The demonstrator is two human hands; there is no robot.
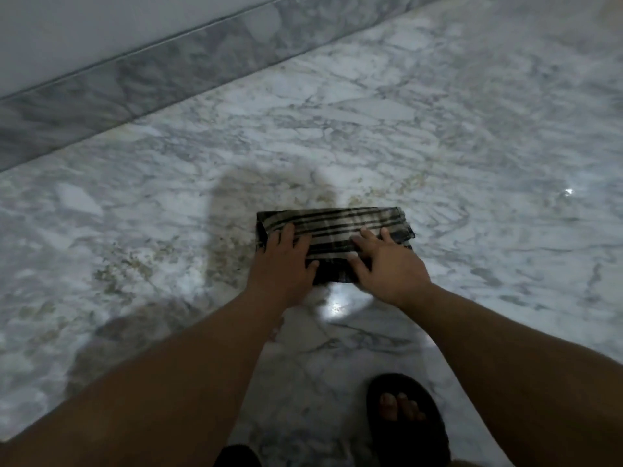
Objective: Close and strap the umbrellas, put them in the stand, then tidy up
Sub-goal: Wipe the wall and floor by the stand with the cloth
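A folded striped cloth [337, 224], dark with pale bands, lies flat on the marble floor [438, 129]. My left hand [281, 267] rests palm down on its left part, fingers spread. On the right part of the cloth lies my right hand [387, 264], also flat with fingers apart. Both hands press on the cloth without gripping it. No umbrella and no stand are in view.
A grey marble skirting [141, 82] runs diagonally along the wall at the upper left. A foot in a dark sandal [404, 416] stands at the bottom, with the tip of another sandal [236, 456] at the lower edge. The floor around the cloth looks damp and stained.
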